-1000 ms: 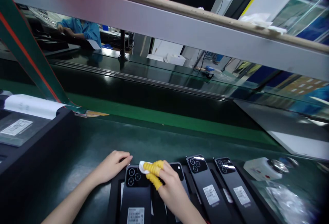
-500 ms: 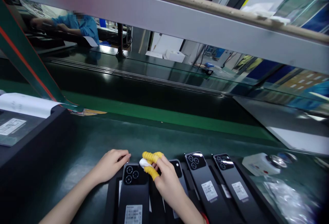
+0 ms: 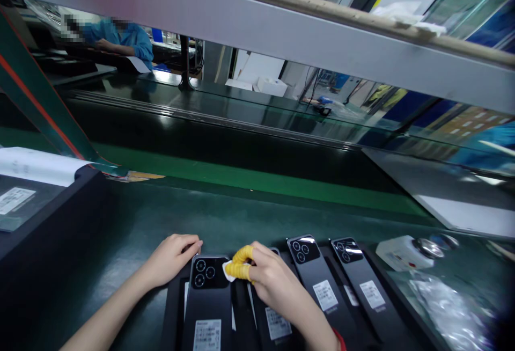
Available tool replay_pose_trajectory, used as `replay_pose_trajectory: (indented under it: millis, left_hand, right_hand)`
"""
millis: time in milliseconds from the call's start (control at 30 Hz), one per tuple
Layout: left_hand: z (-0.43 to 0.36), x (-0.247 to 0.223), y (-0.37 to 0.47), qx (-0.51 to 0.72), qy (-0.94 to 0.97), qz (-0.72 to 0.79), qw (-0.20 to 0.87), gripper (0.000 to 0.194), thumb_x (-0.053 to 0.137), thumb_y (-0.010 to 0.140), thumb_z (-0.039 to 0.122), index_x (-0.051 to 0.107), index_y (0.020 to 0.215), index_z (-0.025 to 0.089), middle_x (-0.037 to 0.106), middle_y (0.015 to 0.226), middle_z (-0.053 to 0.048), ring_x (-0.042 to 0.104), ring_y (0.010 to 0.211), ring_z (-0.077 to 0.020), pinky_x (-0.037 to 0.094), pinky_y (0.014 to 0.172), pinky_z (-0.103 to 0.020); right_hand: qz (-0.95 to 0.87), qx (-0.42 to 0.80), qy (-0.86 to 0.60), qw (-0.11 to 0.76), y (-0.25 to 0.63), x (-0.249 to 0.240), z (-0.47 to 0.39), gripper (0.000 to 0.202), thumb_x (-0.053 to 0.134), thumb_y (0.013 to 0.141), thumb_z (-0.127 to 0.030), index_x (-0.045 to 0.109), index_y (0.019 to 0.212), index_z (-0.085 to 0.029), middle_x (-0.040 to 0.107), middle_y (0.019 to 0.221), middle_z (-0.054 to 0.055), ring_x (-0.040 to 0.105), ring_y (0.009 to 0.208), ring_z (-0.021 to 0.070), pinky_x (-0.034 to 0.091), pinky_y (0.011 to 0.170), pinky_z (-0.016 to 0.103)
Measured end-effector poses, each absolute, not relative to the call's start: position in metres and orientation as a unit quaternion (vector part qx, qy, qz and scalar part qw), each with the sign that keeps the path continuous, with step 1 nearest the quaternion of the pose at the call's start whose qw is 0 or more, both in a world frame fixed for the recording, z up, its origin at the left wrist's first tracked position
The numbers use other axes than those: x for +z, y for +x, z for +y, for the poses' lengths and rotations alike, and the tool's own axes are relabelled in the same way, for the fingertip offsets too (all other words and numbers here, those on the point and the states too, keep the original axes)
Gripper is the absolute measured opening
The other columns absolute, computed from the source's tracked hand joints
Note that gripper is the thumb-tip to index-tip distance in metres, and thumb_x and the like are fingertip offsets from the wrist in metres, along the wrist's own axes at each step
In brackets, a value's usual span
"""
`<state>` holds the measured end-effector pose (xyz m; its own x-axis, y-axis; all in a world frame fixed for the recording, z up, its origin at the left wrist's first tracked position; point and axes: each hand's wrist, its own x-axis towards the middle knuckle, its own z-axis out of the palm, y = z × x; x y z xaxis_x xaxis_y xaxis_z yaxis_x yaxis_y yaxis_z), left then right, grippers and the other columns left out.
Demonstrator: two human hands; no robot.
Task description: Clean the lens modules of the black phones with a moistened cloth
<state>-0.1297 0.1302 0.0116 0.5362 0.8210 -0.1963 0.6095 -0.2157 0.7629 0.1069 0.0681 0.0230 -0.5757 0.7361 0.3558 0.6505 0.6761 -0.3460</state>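
Pinched between the yellow-cotted fingertips point(image 3: 240, 264) of the right hand point(image 3: 270, 281) is a small white wiping cloth point(image 3: 227, 272), pressed at the right edge of the leftmost glossy black phone point(image 3: 209, 302), beside its camera block. Left hand point(image 3: 171, 258) lies loosely curled, holding nothing, fingertips touching that phone's top left corner. Three more black phones point(image 3: 322, 286) lie alongside on the dark green bench mat point(image 3: 132, 222). A small white device point(image 3: 402, 251) sits to the right.

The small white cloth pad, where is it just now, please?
Low in the head view, the small white cloth pad sits pinched in the right hand, beside the leftmost black phone.
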Motion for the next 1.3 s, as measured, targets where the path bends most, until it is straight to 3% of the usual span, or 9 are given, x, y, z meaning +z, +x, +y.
replay_pose_trajectory:
  millis: [167,233,400,600,733,900,1133,1300]
  left_hand:
    - [0.130,0.011,-0.130,0.125,0.770,0.469,0.414,0.038,0.031,0.088,0.045,0.049,0.067,0.018,0.057,0.070,0.000,0.053,0.069,-0.0164,0.033,0.067,-0.026]
    - [0.130,0.010,-0.130,0.124,0.771,0.470,0.411,0.038,0.031,0.088,0.045,0.049,0.067,0.018,0.058,0.070,0.000,0.053,0.070,-0.0168,0.032,0.066,-0.026]
    - [0.130,0.009,-0.130,0.121,0.771,0.470,0.412,0.039,0.031,0.088,0.045,0.050,0.067,0.018,0.058,0.070,0.000,0.054,0.069,-0.0168,0.032,0.067,-0.026]
    - [0.131,0.008,-0.131,0.124,0.772,0.469,0.410,0.039,0.031,0.089,0.045,0.050,0.068,0.018,0.059,0.071,0.000,0.054,0.070,-0.0164,0.033,0.068,-0.026]
    - [0.130,0.009,-0.130,0.127,0.770,0.472,0.411,0.040,0.031,0.088,0.046,0.050,0.067,0.018,0.059,0.070,0.000,0.054,0.070,-0.0168,0.033,0.067,-0.026]
    - [0.131,0.010,-0.130,0.130,0.772,0.465,0.413,0.039,0.031,0.088,0.046,0.050,0.068,0.018,0.058,0.069,0.000,0.053,0.069,-0.0164,0.033,0.067,-0.026]
    - [0.131,0.010,-0.131,0.129,0.768,0.466,0.420,0.040,0.032,0.088,0.047,0.051,0.068,0.018,0.058,0.069,0.001,0.053,0.068,-0.0159,0.033,0.066,-0.025]
    - [0.131,0.010,-0.131,0.127,0.770,0.466,0.418,0.040,0.032,0.088,0.047,0.050,0.067,0.018,0.057,0.067,0.001,0.052,0.067,-0.0157,0.033,0.066,-0.025]
  right_hand:
    - [-0.801,0.081,-0.455,0.380,0.096,0.006,0.067,0.043,0.038,0.080,0.005,0.061,0.109,-0.016,0.059,0.091,0.009,0.047,0.083,0.0205,0.048,0.069,0.031]
    - [-0.791,0.100,-0.454,0.397,0.081,0.000,0.065,0.045,0.038,0.078,0.006,0.059,0.112,-0.015,0.059,0.092,0.010,0.047,0.083,0.0203,0.048,0.069,0.030]
    - [-0.861,0.068,-0.411,0.294,0.078,0.005,0.068,0.045,0.033,0.073,0.008,0.067,0.093,-0.015,0.058,0.084,0.010,0.043,0.072,0.0203,0.044,0.058,0.030]
    - [-0.838,0.092,-0.435,0.317,0.090,0.004,0.067,0.050,0.033,0.069,0.011,0.067,0.093,-0.017,0.055,0.083,0.008,0.044,0.076,0.0194,0.045,0.060,0.028]
    - [-0.835,0.114,-0.432,0.321,0.078,0.001,0.061,0.054,0.033,0.070,0.010,0.063,0.105,-0.017,0.054,0.087,0.009,0.045,0.080,0.0193,0.047,0.067,0.029]
    - [-0.876,0.128,-0.381,0.266,0.089,0.012,0.062,0.045,0.035,0.075,0.008,0.068,0.089,-0.020,0.055,0.083,0.006,0.044,0.074,0.0169,0.044,0.064,0.025]
    - [-0.907,0.099,-0.344,0.221,0.073,0.015,0.054,0.034,0.047,0.076,0.004,0.066,0.093,-0.017,0.056,0.085,0.006,0.043,0.077,0.0177,0.041,0.068,0.028]
    - [-0.907,0.099,-0.379,0.152,0.089,0.020,0.061,0.030,0.053,0.082,-0.002,0.070,0.085,-0.026,0.057,0.084,0.003,0.044,0.082,0.0168,0.036,0.072,0.030]
